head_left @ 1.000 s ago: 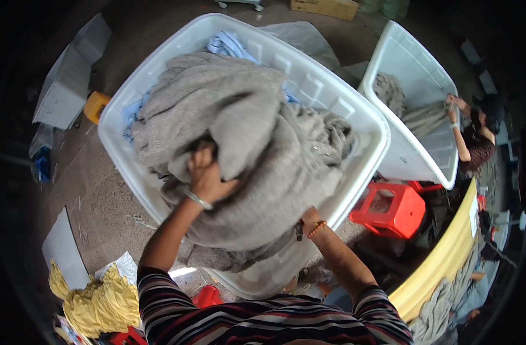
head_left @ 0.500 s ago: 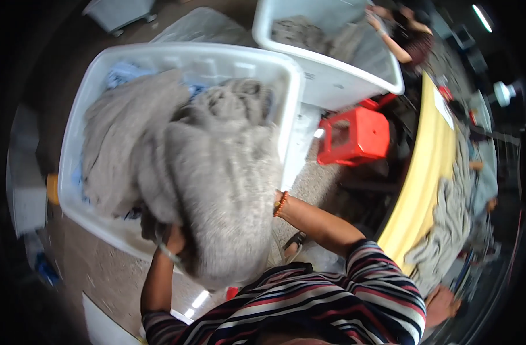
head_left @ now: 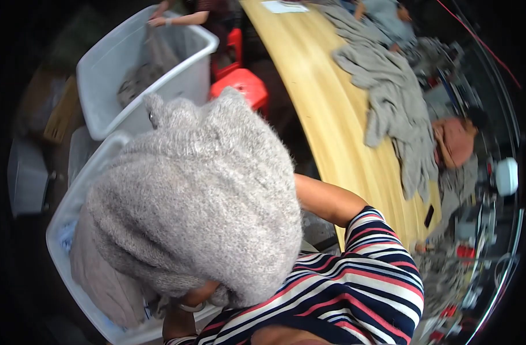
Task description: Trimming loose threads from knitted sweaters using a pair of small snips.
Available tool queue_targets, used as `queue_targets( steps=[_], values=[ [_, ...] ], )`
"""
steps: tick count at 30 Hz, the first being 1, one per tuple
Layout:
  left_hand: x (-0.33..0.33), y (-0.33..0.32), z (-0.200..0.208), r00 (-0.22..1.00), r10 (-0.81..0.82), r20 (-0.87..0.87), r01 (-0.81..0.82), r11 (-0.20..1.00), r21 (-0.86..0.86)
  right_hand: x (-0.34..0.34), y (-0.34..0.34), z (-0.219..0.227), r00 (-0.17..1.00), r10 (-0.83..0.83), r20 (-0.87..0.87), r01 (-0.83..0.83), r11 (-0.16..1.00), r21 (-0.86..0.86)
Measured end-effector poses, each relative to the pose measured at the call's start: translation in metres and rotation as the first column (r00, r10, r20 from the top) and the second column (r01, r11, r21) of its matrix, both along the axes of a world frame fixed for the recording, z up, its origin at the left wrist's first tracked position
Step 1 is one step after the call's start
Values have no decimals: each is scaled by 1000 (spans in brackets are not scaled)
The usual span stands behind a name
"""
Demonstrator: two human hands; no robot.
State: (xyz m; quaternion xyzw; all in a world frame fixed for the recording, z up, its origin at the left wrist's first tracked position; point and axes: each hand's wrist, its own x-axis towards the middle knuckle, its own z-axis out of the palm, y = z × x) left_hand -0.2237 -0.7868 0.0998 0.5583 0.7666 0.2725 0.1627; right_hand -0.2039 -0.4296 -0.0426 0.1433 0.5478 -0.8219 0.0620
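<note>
You have your arms around a bulky bundle of grey ribbed knitwear (head_left: 199, 195), which fills the middle of the view, lying over the edge of the near white plastic bin (head_left: 142, 335) at 8 o'clock. Your left hand (head_left: 202, 293) is tucked against the bundle's underside at 7 o'clock, its fingers hidden, so I cannot tell how tightly it is closed. Your right forearm (head_left: 332, 201) runs behind the bundle from 4 o'clock; that hand is out of sight, and its grip cannot be told. Inside the near bin are more greyish cloth (head_left: 108, 287) and some pale-blue fabric (head_left: 64, 233). At 10 o'clock a second white bin (head_left: 182, 86) holds grey knitwear, with a co-worker's hand (head_left: 158, 22) over its far rim at 11. Toward 12 stands a red plastic stool (head_left: 243, 86). A yellow wood-grain table (head_left: 309, 86) sweeps from 12 down to 4, bearing a white paper sheet (head_left: 284, 6) at its 12 o'clock end, rumpled grey knit garments (head_left: 383, 92) at 2, and a small dark flat object (head_left: 429, 215) past 3. A person in a pinkish top (head_left: 458, 141) is beyond it near 3; a cardboard box (head_left: 62, 109) lies between 9 and 10.
</note>
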Motion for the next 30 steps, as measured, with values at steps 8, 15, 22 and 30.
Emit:
queue_targets(
  steps=[8,15,22,30],
  values=[
    [145,172,-71,963,159,216,-145,986,-77,116,50,0,992,55,113,-85,953,290],
    [422,358,-134,853,337,399,-304,941,-146,185,70,-4,975,129,181,-207,828,522],
    [646,442,-166,787,36,616,37,994,-106,348,140,28,919,-315,237,6,614,789],
    [614,518,-283,557,-168,813,389,918,-77,529,168,19,670,-703,239,-20,304,952]
  ],
)
